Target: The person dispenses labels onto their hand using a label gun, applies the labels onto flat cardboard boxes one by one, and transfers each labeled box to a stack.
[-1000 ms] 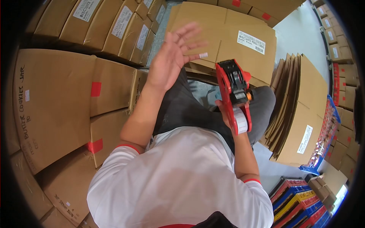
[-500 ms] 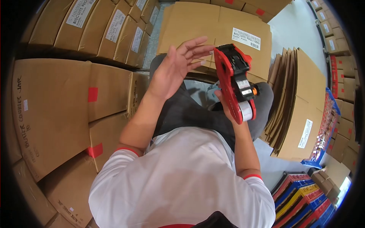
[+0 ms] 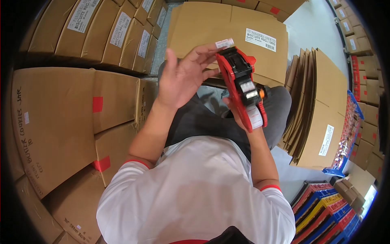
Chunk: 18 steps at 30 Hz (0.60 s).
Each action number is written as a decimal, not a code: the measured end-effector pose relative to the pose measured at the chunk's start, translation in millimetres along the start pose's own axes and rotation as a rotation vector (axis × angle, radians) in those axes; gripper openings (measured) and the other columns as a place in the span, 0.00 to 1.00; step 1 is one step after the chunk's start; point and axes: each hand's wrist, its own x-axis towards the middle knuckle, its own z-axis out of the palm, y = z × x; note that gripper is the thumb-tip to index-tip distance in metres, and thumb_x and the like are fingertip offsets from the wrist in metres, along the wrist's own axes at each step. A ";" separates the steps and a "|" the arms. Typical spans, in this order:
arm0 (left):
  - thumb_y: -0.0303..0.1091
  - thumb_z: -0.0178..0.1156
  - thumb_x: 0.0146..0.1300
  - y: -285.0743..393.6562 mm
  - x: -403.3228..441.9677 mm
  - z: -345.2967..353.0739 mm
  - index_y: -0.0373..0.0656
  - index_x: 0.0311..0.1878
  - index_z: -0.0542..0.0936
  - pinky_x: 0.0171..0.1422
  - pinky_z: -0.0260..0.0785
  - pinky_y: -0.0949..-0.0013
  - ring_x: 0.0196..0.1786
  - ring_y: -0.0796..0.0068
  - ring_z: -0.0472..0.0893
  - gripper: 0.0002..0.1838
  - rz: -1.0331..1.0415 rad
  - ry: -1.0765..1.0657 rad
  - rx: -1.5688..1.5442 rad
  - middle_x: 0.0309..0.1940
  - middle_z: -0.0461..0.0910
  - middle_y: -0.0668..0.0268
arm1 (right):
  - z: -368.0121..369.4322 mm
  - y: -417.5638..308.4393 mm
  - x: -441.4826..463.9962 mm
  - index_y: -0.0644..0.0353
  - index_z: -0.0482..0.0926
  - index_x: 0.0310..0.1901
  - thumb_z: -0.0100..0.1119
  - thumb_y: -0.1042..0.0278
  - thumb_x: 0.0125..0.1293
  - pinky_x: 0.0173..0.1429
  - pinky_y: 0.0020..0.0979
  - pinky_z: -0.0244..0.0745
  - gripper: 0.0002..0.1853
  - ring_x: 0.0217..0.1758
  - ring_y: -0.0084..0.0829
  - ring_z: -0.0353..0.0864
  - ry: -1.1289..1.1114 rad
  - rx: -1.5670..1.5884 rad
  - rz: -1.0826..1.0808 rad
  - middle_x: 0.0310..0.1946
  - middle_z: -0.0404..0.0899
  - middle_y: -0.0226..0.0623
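My left hand (image 3: 183, 79) is palm up with its fingers spread. Small white labels (image 3: 224, 43) are stuck at the tip of one finger, beside the nose of a red and black label gun (image 3: 240, 79). Another fingertip shows a bit of white, close to the gun's side. My right hand (image 3: 232, 110) is wrapped round the gun's handle, mostly hidden behind it. A roll of white labels (image 3: 255, 116) sits in the gun's near end. Under the hands are my dark trousers and crossed legs.
Flat cardboard (image 3: 203, 24) with a biscuit label lies ahead. Folded cartons (image 3: 321, 110) stand at the right. Closed boxes (image 3: 53, 122) with red tape are stacked at the left. Coloured crates (image 3: 325, 207) are at the lower right.
The label gun has moved left and slightly up, close to my left fingers. More white labels now show on my left fingertip than before.
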 end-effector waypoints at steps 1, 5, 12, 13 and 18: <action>0.82 0.26 0.70 2.8 1.4 -2.5 0.42 0.76 0.67 0.80 0.53 0.52 0.81 0.61 0.61 0.54 0.007 0.004 0.003 0.79 0.65 0.58 | -1.5 -2.1 -2.8 0.57 0.83 0.50 0.80 0.55 0.59 0.40 0.36 0.80 0.23 0.33 0.38 0.86 -0.021 0.106 -0.004 0.37 0.88 0.36; 0.83 0.33 0.68 4.5 3.1 -12.1 0.47 0.81 0.62 0.84 0.50 0.46 0.86 0.53 0.52 0.54 0.037 0.072 0.092 0.83 0.53 0.49 | -5.9 -15.5 -14.7 0.54 0.82 0.57 0.80 0.57 0.61 0.50 0.37 0.78 0.25 0.47 0.35 0.85 -0.046 0.061 -0.149 0.49 0.87 0.32; 0.74 0.61 0.61 -34.9 29.5 -8.9 0.42 0.85 0.46 0.87 0.42 0.49 0.88 0.54 0.41 0.63 -0.009 -0.120 -0.067 0.87 0.41 0.56 | -2.8 -25.9 -19.2 0.52 0.84 0.56 0.75 0.47 0.64 0.55 0.42 0.77 0.25 0.50 0.40 0.84 -0.311 0.116 -0.095 0.49 0.86 0.34; 0.74 0.61 0.61 -33.9 31.0 -11.1 0.42 0.85 0.46 0.87 0.42 0.49 0.88 0.54 0.41 0.63 -0.003 -0.118 -0.067 0.87 0.41 0.56 | -4.4 -24.4 -22.0 0.53 0.84 0.54 0.75 0.46 0.64 0.56 0.44 0.76 0.24 0.49 0.40 0.84 -0.360 0.090 -0.054 0.47 0.86 0.34; 0.81 0.64 0.51 -28.1 36.8 -8.5 0.44 0.86 0.42 0.86 0.42 0.44 0.87 0.53 0.43 0.72 0.008 -0.080 0.012 0.87 0.39 0.57 | -8.2 -40.0 -36.2 0.55 0.83 0.54 0.77 0.54 0.64 0.54 0.40 0.78 0.22 0.49 0.37 0.84 -0.253 0.075 -0.075 0.46 0.85 0.34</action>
